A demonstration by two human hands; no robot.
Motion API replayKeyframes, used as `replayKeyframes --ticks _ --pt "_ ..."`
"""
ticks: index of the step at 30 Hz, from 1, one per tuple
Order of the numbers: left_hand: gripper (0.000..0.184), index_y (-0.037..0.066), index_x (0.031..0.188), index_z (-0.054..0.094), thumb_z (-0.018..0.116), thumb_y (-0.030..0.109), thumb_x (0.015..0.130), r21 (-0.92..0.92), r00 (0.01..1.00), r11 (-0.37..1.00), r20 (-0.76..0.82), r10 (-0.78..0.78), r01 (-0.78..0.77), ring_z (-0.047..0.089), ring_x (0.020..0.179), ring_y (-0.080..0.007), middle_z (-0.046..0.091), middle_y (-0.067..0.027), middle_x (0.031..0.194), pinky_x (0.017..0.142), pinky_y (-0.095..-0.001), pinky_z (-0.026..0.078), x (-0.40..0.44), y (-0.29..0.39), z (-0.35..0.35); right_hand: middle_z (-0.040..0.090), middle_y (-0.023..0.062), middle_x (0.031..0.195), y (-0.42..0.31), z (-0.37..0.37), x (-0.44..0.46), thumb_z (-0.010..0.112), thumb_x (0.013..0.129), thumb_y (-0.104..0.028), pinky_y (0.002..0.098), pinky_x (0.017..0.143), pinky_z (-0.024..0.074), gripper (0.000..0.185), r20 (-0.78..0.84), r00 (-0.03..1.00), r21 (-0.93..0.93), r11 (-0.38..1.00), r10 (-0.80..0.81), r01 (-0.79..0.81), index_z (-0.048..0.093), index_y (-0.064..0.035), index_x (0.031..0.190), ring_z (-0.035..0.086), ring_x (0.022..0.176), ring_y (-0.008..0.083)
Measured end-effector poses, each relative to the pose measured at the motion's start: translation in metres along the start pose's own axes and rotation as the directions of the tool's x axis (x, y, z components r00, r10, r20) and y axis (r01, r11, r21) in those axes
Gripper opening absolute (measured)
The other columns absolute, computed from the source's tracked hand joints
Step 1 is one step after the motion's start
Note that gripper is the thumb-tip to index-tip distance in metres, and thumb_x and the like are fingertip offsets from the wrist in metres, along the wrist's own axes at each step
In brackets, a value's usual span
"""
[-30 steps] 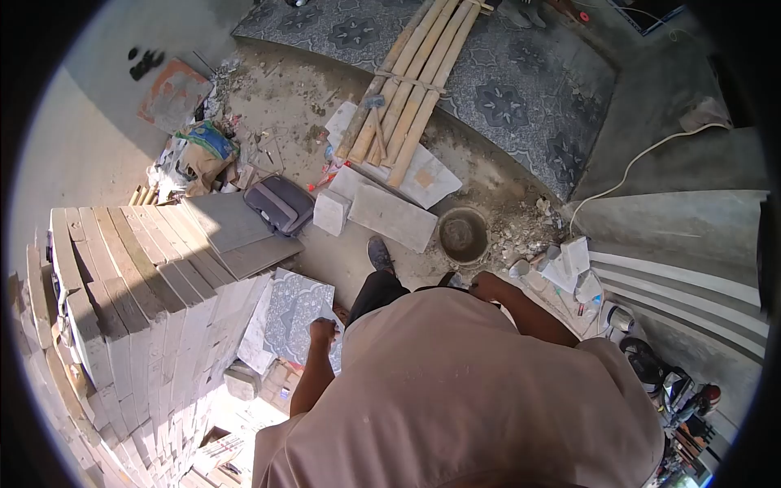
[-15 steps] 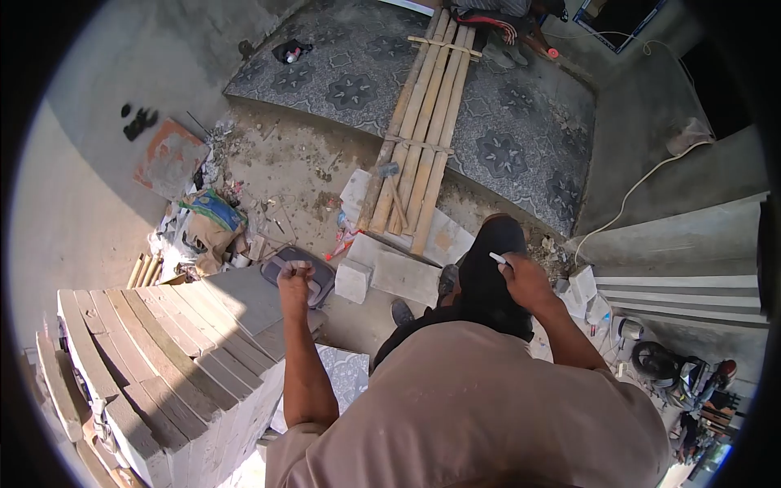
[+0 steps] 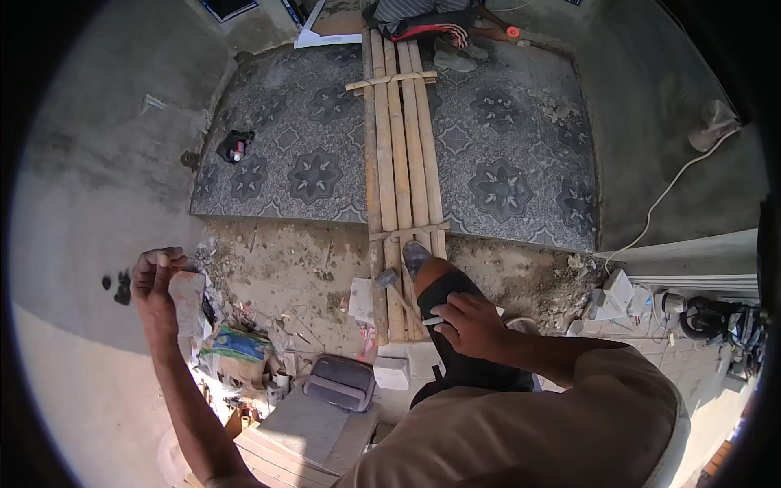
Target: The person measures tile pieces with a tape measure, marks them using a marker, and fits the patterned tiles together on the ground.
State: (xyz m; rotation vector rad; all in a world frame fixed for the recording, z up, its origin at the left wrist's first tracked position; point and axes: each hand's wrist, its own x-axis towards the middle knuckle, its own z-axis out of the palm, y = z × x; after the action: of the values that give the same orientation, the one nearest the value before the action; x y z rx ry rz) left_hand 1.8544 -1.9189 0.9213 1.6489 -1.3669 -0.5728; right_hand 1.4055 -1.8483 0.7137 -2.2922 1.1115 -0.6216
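Observation:
My right hand [image 3: 474, 327] is closed on a small white stick [image 3: 433, 321], too small to tell its kind. It is above my bent right leg in dark shorts [image 3: 446, 294]. My left hand [image 3: 157, 285] is raised far out to the left with its fingers curled together. Whatever it holds, if anything, does not show. My foot [image 3: 416, 257] is on a ramp of bamboo poles [image 3: 407, 163]. Beside the foot, a hammer [image 3: 387, 278] with a wooden handle lies on the poles.
Patterned grey tiles [image 3: 313, 175] cover the raised floor, and a person [image 3: 423, 23] crouches at the ramp's top. Rubble [image 3: 285, 252] lies below the step. A grey bag [image 3: 338, 382], a pale block [image 3: 392, 373] and a coloured sack [image 3: 236, 346] are near my left side.
My foot has come up onto the bamboo poles and my view has shifted forward. My left hand has swung outward to the left. The white stick stays in my right hand.

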Motion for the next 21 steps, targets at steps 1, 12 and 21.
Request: replayKeyframes --ticks 1,12,21 --pt "0.021 0.006 0.092 0.062 0.056 0.025 0.096 0.076 0.996 0.995 -0.053 -0.065 0.069 0.059 0.089 -0.0128 0.067 -0.0035 0.094 0.088 -0.0314 0.044 0.055 0.032 -0.041 0.049 0.0066 0.087 0.005 -0.007 0.025 0.069 0.075 -0.018 0.0395 0.068 0.0465 0.025 0.026 1.0 0.001 1.0 -0.002 0.002 0.057 -0.0093 0.095 0.056 0.081 0.0254" --pt "0.024 0.004 0.093 0.052 0.058 0.026 0.087 -0.133 0.532 0.545 -0.122 -0.838 0.828 0.063 0.07 -0.021 0.065 -0.0092 0.085 0.056 -0.0356 0.046 0.053 -0.114 0.009 0.063 0.0137 0.099 0.055 -0.065 0.193 0.069 0.076 -0.026 0.045 0.08 0.0514 0.031 0.554 0.683 -0.044 0.835 0.477 -0.548 0.063 -0.0064 0.1 0.062 0.097 0.0317" --pt "0.038 0.002 0.108 0.058 0.061 0.037 0.091 0.177 0.013 0.049 0.202 -0.979 0.983 0.067 0.08 -0.0256 0.066 -0.019 0.099 0.064 -0.0425 0.053 0.008 -0.059 0.029 0.062 0.0212 0.105 0.18 -0.139 0.254 0.053 0.091 -0.032 0.0518 0.085 0.0485 0.029 0.225 0.298 -0.305 0.357 0.928 -0.883 0.059 -0.0063 0.1 0.06 0.102 0.0397"
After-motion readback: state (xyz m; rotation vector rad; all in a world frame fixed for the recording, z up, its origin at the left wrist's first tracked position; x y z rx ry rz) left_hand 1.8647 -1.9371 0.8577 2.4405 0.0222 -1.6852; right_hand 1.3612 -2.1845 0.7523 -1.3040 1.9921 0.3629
